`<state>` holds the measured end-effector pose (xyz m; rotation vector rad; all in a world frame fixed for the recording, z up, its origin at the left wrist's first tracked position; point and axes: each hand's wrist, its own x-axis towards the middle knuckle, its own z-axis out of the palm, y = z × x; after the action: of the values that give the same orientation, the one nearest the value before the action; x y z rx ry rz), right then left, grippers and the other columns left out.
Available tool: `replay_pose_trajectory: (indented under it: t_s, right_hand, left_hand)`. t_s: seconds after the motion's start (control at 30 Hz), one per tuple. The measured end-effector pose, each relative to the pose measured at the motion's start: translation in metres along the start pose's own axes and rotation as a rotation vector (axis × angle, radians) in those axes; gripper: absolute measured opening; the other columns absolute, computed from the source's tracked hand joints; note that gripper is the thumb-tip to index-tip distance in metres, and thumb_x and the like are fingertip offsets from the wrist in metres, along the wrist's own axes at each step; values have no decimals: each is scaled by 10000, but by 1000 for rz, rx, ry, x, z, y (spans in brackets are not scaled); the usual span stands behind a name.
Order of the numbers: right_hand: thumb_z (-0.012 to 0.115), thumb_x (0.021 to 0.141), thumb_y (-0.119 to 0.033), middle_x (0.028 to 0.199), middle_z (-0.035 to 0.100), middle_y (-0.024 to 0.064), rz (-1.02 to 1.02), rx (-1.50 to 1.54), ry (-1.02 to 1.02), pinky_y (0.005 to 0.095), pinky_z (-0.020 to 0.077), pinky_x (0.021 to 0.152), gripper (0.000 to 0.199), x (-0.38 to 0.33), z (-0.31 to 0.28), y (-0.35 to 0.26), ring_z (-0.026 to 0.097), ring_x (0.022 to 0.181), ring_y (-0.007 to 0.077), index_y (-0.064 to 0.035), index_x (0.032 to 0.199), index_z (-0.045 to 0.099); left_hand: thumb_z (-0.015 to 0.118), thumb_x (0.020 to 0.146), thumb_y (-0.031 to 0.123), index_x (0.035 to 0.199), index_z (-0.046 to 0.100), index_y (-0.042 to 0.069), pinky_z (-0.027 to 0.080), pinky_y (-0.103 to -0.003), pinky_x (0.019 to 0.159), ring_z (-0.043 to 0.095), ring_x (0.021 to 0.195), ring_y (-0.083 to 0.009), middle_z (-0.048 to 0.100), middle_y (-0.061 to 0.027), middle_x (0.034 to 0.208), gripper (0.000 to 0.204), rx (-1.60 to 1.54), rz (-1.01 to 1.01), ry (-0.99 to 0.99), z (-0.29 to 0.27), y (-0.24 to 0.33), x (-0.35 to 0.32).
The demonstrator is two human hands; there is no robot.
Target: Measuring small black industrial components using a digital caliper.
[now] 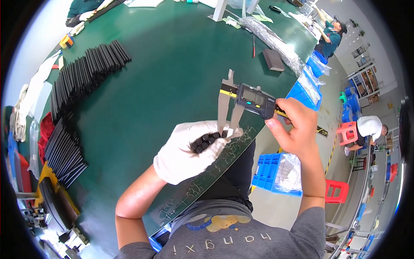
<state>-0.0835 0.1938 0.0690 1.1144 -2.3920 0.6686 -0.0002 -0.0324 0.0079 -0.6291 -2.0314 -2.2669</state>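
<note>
My left hand (179, 151), in a white glove, is closed around a bunch of black rods (203, 143), their round ends facing up. A digital caliper (255, 101) with a grey body and small display is gripped by my bare right hand (298, 126), thumb and fingers near its beam end. The caliper's long jaws point down at the gloved fingertips, with one black rod end at or between their tips; whether both jaws touch it I cannot tell. The rods' lower lengths are hidden by the glove.
A curved row of black rods (86, 71) and another bundle (64, 153) lie left on the green table (159, 64). A dark box (273, 60) and bubble wrap (271, 39) lie at the far right. Blue crates (268, 172) stand beyond the table edge. Other people work nearby.
</note>
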Motion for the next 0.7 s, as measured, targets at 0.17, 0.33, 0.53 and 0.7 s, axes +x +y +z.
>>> replay_pose_trajectory:
  t_s: [0.17, 0.33, 0.53, 0.7]
  right_hand:
    - [759, 653, -256, 639, 582, 62, -44, -31, 16, 285, 382, 436, 275, 4, -3, 2, 534, 486, 211, -52, 782, 629]
    - [776, 627, -293, 626, 577, 59, -88, -45, 70, 283, 375, 428, 308, 3, -3, 7, 532, 481, 213, -59, 752, 620]
    - [775, 632, -315, 608, 558, 41, -92, -130, 45, 286, 350, 409, 321, 2, -4, 5, 503, 453, 207, -71, 764, 612]
    - [747, 665, -268, 637, 564, 45, -84, -111, 19, 291, 360, 413, 304, -1, -3, 3, 510, 462, 210, -59, 839, 610]
  left_hand:
    - [540, 855, -1, 1090, 590, -31, 483, -255, 777, 618, 856, -127, 662, -116, 986, 242, -64, 103, 22, 1, -2, 3]
    - [539, 851, -6, 1080, 586, -41, 479, -258, 788, 612, 865, -132, 657, -113, 978, 236, -124, 23, 31, 2, 0, 2]
    - [538, 853, -30, 1055, 606, -33, 478, -249, 774, 605, 839, -114, 655, -91, 947, 213, -85, 49, 59, 4, 0, 2]
    - [556, 859, 14, 1032, 602, -47, 478, -277, 795, 618, 887, -175, 654, -128, 957, 189, -34, -19, 79, 5, 2, 2]
